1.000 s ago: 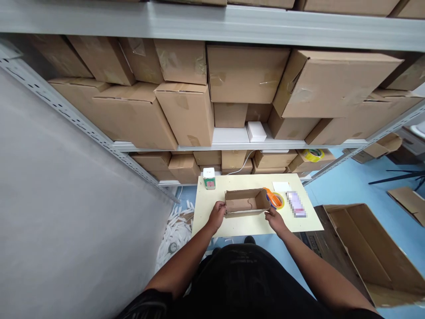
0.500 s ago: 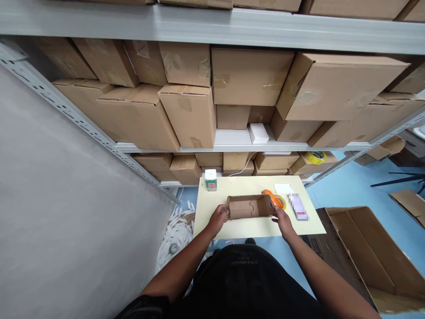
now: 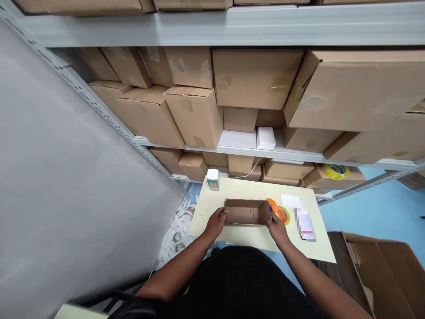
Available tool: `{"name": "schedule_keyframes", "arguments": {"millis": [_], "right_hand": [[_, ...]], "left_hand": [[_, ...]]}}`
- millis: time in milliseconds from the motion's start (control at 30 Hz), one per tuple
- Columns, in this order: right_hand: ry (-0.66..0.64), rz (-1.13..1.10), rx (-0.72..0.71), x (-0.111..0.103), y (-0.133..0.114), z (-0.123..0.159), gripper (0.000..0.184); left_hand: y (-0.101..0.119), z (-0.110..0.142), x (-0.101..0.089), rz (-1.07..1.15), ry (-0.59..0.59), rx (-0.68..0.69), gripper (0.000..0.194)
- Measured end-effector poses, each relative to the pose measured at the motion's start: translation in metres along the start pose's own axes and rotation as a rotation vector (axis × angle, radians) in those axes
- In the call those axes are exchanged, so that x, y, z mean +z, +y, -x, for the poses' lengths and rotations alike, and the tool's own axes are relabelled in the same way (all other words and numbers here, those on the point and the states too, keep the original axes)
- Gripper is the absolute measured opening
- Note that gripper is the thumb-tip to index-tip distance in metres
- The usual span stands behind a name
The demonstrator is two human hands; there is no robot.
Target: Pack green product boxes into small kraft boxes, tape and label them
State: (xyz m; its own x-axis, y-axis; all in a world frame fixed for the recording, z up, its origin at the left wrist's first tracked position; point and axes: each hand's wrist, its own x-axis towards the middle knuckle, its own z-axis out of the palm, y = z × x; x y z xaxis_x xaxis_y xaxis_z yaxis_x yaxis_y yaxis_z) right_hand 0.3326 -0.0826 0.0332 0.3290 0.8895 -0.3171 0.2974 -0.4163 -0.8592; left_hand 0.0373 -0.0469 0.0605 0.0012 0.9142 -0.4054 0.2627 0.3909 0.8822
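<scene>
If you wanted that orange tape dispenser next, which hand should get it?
Likely the right hand: it holds the open cardboard box by the end nearest the orange tape dispenser; the left hand holds the opposite end.

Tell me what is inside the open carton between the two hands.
Inside the open carton, only bare brown cardboard shows, with a curved flap edge at the bottom. The near wall hides the strip just behind it; anything beneath the flap is covered.
</scene>
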Motion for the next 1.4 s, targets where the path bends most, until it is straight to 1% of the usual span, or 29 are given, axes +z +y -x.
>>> {"name": "schedule_keyframes", "arguments": {"millis": [67,133,267,333,433,500,567,700,867,1000,1100,1200,1267,1400], "right_hand": [[-0.041,0.033,0.018,-0.007,-0.008,-0.007,0.048],[-0.09,0.056,0.007,-0.013,-0.016,-0.015,0.052],[-0.214,0.096,-0.036,-0.028,-0.034,-0.033,0.058],[-0.286,0.104,-0.078,-0.034,-0.046,-0.041,0.057],[-0.396,0.084,-0.195,-0.037,-0.068,-0.048,0.052],[-0.447,0.1,-0.251,-0.032,-0.082,-0.047,0.05],[-0.494,0.12,-0.281,-0.022,-0.095,-0.043,0.049],[-0.629,0.061,-0.319,0.01,-0.107,-0.023,0.051],[-0.787,0.103,-0.406,0.052,-0.112,0.016,0.047],[-0.841,0.102,-0.477,0.085,-0.116,0.062,0.049],[-0.896,0.091,-0.509,0.111,-0.116,0.104,0.05],[-0.943,0.121,-0.554,0.134,-0.113,0.151,0.051],[-0.957,0.146,-0.607,0.147,-0.111,0.185,0.05],[-0.974,0.176,-0.68,0.17,-0.107,0.252,0.049]], "left_hand": [[0.0,0.008,0.007,0.035,0.043,-0.02,0.04],[0.0,0.018,0.015,0.092,0.114,-0.054,0.044],[0.003,0.04,0.031,0.208,0.333,-0.097,0.048],[0.005,0.054,0.036,0.267,0.45,-0.099,0.049],[0.009,0.077,0.04,0.327,0.561,-0.078,0.049],[0.009,0.094,0.04,0.335,0.611,-0.071,0.05],[0.005,0.112,0.037,0.339,0.676,-0.093,0.049],[-0.012,0.155,0.029,0.378,0.831,-0.122,0.052],[-0.033,0.22,0.018,0.492,0.994,-0.082,0.046],[-0.054,0.274,0.006,0.541,1.085,-0.089,0.046],[-0.076,0.318,-0.008,0.545,1.154,-0.102,0.049],[-0.103,0.365,-0.023,0.503,1.219,-0.109,0.05],[-0.121,0.397,-0.033,0.49,1.253,-0.141,0.052],[-0.147,0.457,-0.047,0.564,1.323,-0.214,0.056]]}}
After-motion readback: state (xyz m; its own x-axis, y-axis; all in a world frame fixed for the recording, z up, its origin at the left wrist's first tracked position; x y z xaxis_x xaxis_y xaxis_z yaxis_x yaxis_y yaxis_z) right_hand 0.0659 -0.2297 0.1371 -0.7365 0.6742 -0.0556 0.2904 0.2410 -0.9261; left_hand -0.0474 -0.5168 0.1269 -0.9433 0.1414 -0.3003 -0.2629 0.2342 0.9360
